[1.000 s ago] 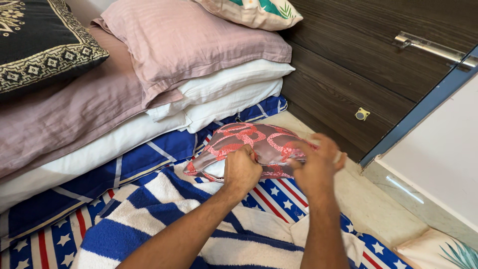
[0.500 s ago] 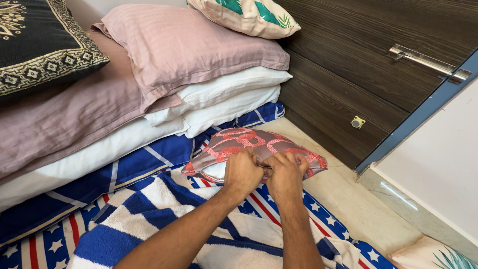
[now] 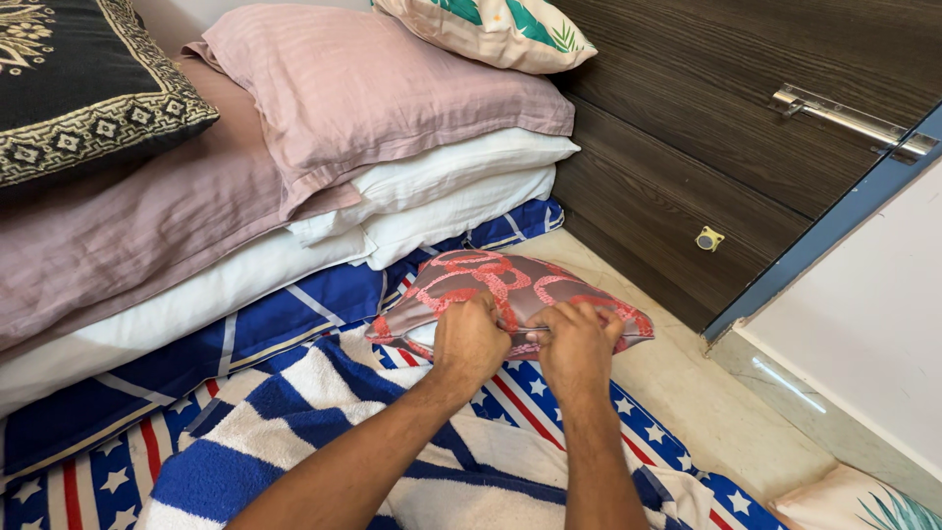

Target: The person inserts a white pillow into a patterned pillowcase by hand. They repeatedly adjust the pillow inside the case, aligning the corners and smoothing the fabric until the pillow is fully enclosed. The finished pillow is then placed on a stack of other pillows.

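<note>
Head view: both hands pinch the near edge of a small grey satin cushion with raised coral-red looped embroidery, which lies on a blue, white and red star-and-stripe bedsheet near the middle of the scene. The left hand is closed on the cushion's edge, fingers curled under; the right hand sits just beside it, also closed on the same edge. A thick blue-and-white striped terry towel lies under the forearms, nearer the camera. To the far left a stack of soft pillows rises: two plain white ones under a dusty-pink ribbed one, with a black cushion edged in gold pattern at the far left. A dark wood-grain cabinet stands on the right.
</note>
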